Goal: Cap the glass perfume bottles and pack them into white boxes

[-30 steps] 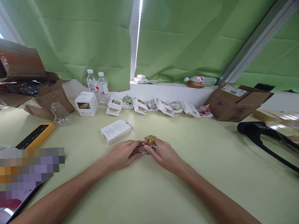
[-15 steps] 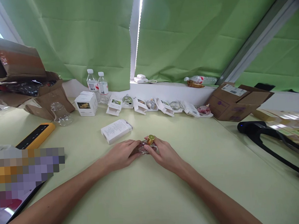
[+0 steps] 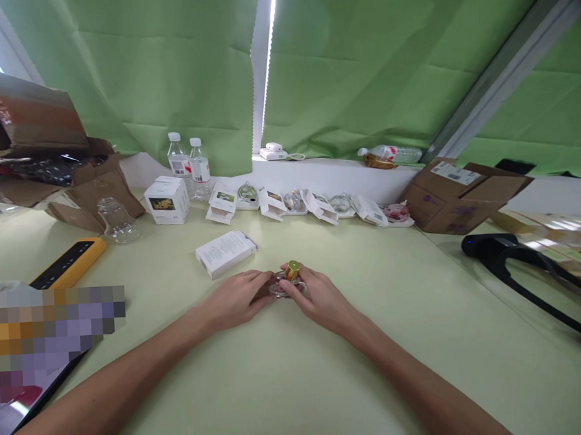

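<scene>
A small clear glass piece [image 3: 280,289] with a pinkish tint lies low at the table's middle, between both hands. A shiny gold cap [image 3: 293,269] stands at its right end, tilted slightly; whether the two are joined I cannot tell. My left hand [image 3: 237,300] has its thumb and fingers closed on the glass piece's left side. My right hand [image 3: 319,299] is closed around its right side, with thumb and fingers beside the gold cap. Fingers cover part of the glass. Just beyond my left hand lies a white printed box [image 3: 227,252] on its side.
Along the back stand a white cube box [image 3: 167,201], water bottles [image 3: 199,169] and several opened small white boxes [image 3: 271,206] with clear ornaments. Cardboard boxes stand left and right [image 3: 455,199]. A yellow-black power strip [image 3: 69,263] lies left, a black curved frame [image 3: 528,283] right.
The view has shifted very slightly. Both hands keep their hold on the glass piece, with no other visible movement.
</scene>
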The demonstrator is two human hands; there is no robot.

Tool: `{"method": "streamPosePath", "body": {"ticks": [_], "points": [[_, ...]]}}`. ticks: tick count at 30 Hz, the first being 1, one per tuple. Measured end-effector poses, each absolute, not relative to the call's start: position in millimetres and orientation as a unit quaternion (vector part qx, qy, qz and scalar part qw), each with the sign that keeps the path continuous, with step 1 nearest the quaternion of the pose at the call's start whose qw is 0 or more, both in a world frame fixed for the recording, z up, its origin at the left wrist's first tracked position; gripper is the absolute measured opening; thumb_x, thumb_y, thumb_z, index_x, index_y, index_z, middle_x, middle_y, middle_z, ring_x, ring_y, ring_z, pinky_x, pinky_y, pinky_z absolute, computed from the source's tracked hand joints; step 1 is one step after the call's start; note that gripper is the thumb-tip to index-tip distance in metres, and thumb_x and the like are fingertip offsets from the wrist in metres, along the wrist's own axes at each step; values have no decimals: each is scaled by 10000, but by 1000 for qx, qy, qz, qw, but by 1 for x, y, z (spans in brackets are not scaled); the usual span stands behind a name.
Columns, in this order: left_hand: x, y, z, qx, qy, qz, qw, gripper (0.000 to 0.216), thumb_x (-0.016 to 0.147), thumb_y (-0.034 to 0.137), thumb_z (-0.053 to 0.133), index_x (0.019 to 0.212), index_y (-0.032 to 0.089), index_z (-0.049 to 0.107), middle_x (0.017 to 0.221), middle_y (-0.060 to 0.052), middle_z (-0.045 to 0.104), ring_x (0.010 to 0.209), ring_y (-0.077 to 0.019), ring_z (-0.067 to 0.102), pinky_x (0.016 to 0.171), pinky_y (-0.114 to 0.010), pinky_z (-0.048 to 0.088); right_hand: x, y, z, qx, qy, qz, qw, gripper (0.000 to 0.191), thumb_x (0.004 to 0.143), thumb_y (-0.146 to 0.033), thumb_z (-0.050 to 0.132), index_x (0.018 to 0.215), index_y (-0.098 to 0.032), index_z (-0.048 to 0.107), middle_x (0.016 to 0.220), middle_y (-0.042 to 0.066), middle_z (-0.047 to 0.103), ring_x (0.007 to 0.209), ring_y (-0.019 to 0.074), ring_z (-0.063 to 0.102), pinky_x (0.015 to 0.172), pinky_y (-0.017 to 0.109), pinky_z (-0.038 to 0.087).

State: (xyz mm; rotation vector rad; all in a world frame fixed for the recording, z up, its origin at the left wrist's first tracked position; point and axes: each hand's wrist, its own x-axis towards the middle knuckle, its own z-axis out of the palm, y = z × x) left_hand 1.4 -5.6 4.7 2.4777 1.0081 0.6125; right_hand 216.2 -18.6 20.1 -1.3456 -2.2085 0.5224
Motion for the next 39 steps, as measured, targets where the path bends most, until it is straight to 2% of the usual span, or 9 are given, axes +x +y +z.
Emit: {"method": "streamPosePath", "body": {"ticks": [39], "points": [[0, -5, 4, 887, 353, 224, 197, 233, 948, 382, 428, 1127, 247, 493, 1154, -74, 618, 1032, -241, 603, 799, -335, 489, 217, -17, 20, -497, -811, 191, 240, 325, 960, -459, 390, 1125, -225, 544, 981, 64, 672, 876, 230, 647, 790, 351, 479]]}}
